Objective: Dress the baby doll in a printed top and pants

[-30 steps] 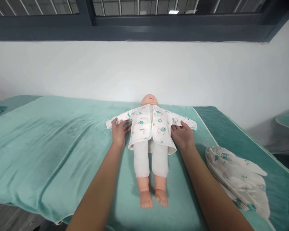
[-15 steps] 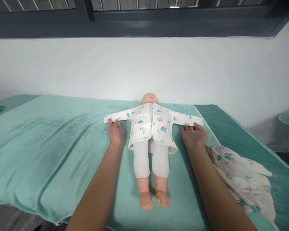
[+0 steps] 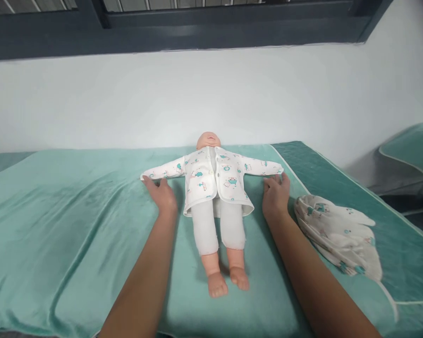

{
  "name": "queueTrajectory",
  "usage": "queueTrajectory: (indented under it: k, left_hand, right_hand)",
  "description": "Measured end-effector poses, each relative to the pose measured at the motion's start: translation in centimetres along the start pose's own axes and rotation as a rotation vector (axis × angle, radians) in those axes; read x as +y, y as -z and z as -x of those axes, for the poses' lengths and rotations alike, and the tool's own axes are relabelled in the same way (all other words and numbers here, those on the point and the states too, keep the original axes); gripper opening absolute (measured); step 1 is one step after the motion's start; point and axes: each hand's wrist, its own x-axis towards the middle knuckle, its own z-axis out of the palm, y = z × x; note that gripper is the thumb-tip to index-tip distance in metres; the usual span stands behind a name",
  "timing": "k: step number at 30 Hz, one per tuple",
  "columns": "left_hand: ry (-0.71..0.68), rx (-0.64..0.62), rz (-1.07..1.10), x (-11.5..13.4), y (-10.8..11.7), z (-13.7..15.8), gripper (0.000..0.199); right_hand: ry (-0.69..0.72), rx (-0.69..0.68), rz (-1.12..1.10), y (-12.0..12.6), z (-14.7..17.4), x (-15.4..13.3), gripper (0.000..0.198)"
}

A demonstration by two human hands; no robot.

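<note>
Touching one cuff [image 3: 144, 175] of a white jacket [image 3: 199, 182] with a loosely open left hand [image 3: 162, 193], the opposite cuff [image 3: 279, 169] with a half-curled right hand [image 3: 276, 195]; impossible to tell whether gripping cloth. Framing a doll [image 3: 232, 227] laid face-up in that jacket between both forearms [image 3: 315, 270], near a crumpled cloth [image 3: 341, 232], on a green blanket [image 3: 88, 197]. Could skew the doll or bunch a sleeve [image 3: 167, 170] if tugging unevenly.

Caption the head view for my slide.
Left hand and right hand at the sleeve ends of a printed jacket on a doll lying on its back on green cloth.
</note>
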Motion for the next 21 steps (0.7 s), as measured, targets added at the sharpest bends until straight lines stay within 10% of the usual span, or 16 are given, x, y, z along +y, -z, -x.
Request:
queueTrajectory:
  k: [8, 14, 18, 21]
  left_hand:
    - [0.037, 0.144, -0.091, 2.1, 0.3, 0.4, 0.073]
    - [-0.130, 0.086, -0.167, 3.9, 1.6, 2.0, 0.069]
    - [-0.308, -0.042, -0.223, 5.5, 2.5, 3.6, 0.060]
    - [-0.452, -0.209, -0.230, 7.1, 3.1, 5.1, 0.049]
  right_hand:
    - [0.076, -0.174, 0.255, 3.9, 6.8, -3.2, 0.062]
    - [0.618, -0.462, 0.915, 10.0, 11.9, -8.1, 0.049]
    - [0.863, -0.220, 1.132, 16.9, 10.7, -11.7, 0.048]
    - [0.695, 0.006, 1.283, 22.0, 8.4, -13.7, 0.051]
